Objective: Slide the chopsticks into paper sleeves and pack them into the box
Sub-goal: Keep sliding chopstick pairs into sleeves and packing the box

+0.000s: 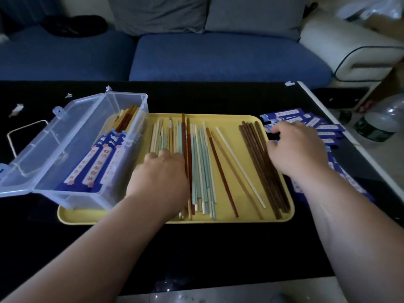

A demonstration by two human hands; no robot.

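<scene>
Two bare hands are working over a yellow tray (229, 121) that is lying on a black table (196, 248). The left hand (161, 173) is resting, fingers bent downward, on the pale chopsticks (158, 138) at the 9 o'clock side of the loose spread; its fingertips are hidden, so whether it is grasping any cannot be determined. The right hand (298, 149) is curling its fingers at the tray's 3 o'clock rim, just beside the dark brown chopsticks (258, 154); what it is holding, if anything, cannot be determined. Blue paper sleeves (323, 127) are lying on the table at 3 o'clock of the tray, partly under the right forearm. A clear plastic box (91, 119) is standing on the tray's 9 o'clock end with its lid (43, 145) hanging open, and sleeved chopsticks (96, 162) are lying inside it. A blue sofa (218, 57) is sitting at 12 o'clock.
</scene>
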